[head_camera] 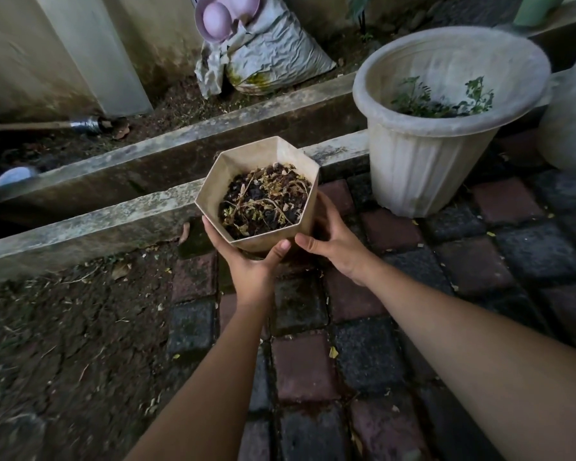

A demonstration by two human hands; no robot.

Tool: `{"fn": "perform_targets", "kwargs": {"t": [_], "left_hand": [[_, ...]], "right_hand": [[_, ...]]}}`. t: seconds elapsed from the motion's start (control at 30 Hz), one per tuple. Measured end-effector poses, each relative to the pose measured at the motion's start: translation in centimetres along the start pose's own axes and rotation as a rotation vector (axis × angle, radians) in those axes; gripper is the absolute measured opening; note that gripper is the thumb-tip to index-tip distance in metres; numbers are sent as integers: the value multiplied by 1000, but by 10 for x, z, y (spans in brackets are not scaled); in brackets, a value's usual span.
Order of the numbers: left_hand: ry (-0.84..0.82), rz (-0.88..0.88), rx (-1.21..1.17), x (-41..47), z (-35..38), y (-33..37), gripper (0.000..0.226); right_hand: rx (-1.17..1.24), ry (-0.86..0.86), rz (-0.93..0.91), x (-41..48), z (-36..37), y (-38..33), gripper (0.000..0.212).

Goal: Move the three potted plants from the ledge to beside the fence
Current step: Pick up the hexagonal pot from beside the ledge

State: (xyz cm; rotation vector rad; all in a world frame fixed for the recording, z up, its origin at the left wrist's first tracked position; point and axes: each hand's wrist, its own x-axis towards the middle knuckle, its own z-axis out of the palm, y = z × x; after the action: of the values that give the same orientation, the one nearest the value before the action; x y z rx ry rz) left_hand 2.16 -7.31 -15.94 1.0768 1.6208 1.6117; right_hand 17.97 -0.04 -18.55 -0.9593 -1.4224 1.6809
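Pot (256,194), hexagonal and beige, was held in the air by both hands over the edge where the concrete ledge (90,224) meets the brick paving (313,361). Left hand (246,261) cupped it from beneath and at the near-left side, thumb pressed on the near wall; right hand (333,241) was clamped on the right side, thumb at the near corner. Pot was tilted slightly toward the camera and held dark soil with a dry, mostly withered plant (266,201). Judgement: this was the carry step for one of the three pots, either just lifted off the ledge or in transit; which of the three could not be told. Next move would call for keeping the pot level so loose soil stays in, then turning toward the fence and setting it down on firm ground. Pale panels (80,54) stood beyond the ledge and may be the fence, though this was not certain. Large ribbed white planter (439,138) with a small green plant stood on the paving just right of the held pot and would crowd any swing to that side. Crumpled sack (266,58) topped with pink pots (223,15) lay on the soil strip behind the ledge, well apart from the hands.
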Motion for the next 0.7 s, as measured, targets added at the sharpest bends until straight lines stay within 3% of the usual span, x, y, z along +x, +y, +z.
{"fn": "perform_targets", "kwargs": {"t": [0.17,0.4,0.53,0.7], "left_hand": [[-109,-109,-49,17,-10,-14,147],[-209,-254,-58,29,-14,-17,126],[-240,-313,-49,27,-19,-17,102],[-216,-386,-148,20,-18,-14,98]], "right_hand": [[37,22,11,-5,7,6,99],[74,54,4,-4,17,11,97],[74,31,13,-9,20,0,109],[160,98,8,-19,28,-7,101]]}}
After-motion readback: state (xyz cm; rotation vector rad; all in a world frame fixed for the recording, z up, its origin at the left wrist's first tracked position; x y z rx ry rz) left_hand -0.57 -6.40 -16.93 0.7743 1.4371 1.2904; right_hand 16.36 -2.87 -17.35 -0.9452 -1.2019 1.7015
